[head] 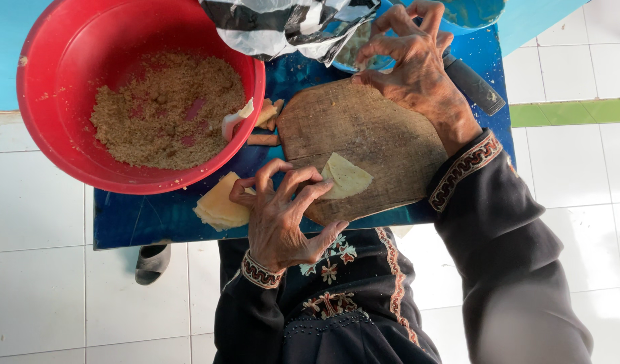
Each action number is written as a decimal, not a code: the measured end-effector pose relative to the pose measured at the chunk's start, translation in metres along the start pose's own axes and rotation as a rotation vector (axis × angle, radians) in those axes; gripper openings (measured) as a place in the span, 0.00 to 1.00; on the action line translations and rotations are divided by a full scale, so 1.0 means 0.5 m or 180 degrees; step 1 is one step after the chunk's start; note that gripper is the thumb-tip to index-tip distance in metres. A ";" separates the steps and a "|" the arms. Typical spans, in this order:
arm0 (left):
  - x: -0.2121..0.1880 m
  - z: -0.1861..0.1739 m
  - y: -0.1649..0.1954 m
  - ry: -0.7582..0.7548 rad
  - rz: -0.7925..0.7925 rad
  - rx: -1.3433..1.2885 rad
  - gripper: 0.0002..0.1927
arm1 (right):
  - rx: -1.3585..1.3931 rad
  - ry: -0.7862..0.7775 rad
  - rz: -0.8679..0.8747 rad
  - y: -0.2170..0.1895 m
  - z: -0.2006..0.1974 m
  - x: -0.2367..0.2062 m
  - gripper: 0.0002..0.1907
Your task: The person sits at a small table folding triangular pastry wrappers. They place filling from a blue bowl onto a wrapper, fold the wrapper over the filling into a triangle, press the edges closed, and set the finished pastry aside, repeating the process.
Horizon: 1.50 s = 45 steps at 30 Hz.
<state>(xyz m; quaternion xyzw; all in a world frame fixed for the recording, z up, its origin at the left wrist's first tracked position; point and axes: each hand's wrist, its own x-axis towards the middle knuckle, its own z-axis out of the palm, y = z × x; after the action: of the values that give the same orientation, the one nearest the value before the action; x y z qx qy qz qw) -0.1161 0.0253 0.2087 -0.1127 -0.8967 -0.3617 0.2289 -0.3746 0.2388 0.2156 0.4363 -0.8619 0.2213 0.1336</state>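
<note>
A worn wooden board (370,138) lies on a small blue table (148,216). A pale yellow triangular wrapper sheet (348,176) rests on the board's near edge. My left hand (283,212) presses its fingertips on that sheet, fingers bent. My right hand (418,67) hovers at the board's far edge, fingers pinched together over a small bowl (353,50), and whether it holds anything I cannot tell. A stack of pale wrappers (219,202) lies left of my left hand. A red basin (47,87) holds brown crumbly filling (165,108) and a white spoon (234,120).
A few rolled pieces (266,125) lie between basin and board. A black-and-white plastic bag (289,23) sits at the top. A dark knife handle (475,84) lies by my right wrist. White floor tiles surround the table; a grey sandal (151,263) is underneath.
</note>
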 end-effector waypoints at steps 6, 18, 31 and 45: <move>0.001 -0.008 0.005 -0.0033 -0.0038 0.0075 0.26 | 0.0293 0.0029 -0.0003 -0.066 -0.048 -0.028 0.19; -0.002 -0.005 0.001 -0.0006 -0.0021 -0.0159 0.23 | -0.0735 -0.0088 -0.0491 -0.284 -0.064 -0.138 0.22; -0.003 0.000 -0.004 0.0152 0.0061 -0.0144 0.22 | -0.0803 -0.0208 -0.0428 -0.312 -0.099 -0.172 0.23; -0.006 0.001 -0.006 0.0187 0.0094 -0.0095 0.22 | -0.1275 -0.0024 -0.0630 -0.330 -0.068 -0.162 0.31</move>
<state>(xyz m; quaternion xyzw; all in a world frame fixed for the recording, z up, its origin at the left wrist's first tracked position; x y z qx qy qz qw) -0.1146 0.0233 0.2049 -0.1187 -0.8823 -0.3747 0.2588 -0.1922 0.2262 0.2544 0.4843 -0.8421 0.0299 0.2355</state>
